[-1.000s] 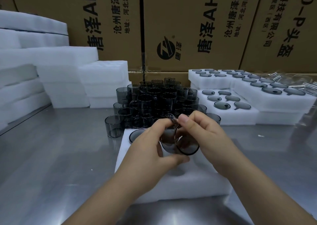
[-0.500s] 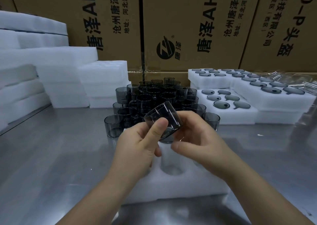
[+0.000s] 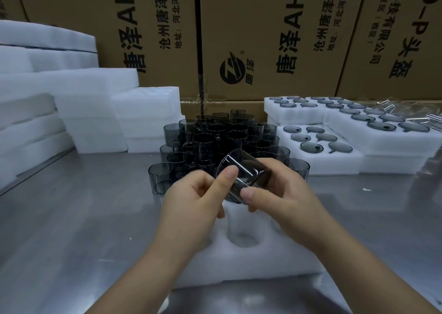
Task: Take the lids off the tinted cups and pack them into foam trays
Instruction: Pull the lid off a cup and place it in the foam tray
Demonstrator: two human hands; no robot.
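I hold one tinted cup [image 3: 248, 170] tilted on its side above a white foam tray [image 3: 251, 263] that lies on the steel table. My left hand [image 3: 193, 201] pinches the cup near its left end, thumb on top. My right hand [image 3: 284, 196] grips its right end, thumb on the near wall. An open round pocket [image 3: 244, 237] of the tray shows just under the cup. A dense cluster of tinted cups [image 3: 215, 141] stands behind the tray. I cannot tell whether the held cup carries a lid.
Foam trays filled with tinted lids [image 3: 320, 143] sit at the right, a larger one [image 3: 382, 122] beyond them. Stacks of blank foam blocks [image 3: 71, 103] rise at the left. Cardboard boxes [image 3: 263, 38] wall off the back. Clear plastic pieces [image 3: 421, 112] lie far right.
The cup has turned from mouth-toward-me to lying on its side and has risen slightly. My right thumb has shifted onto the cup's near wall.
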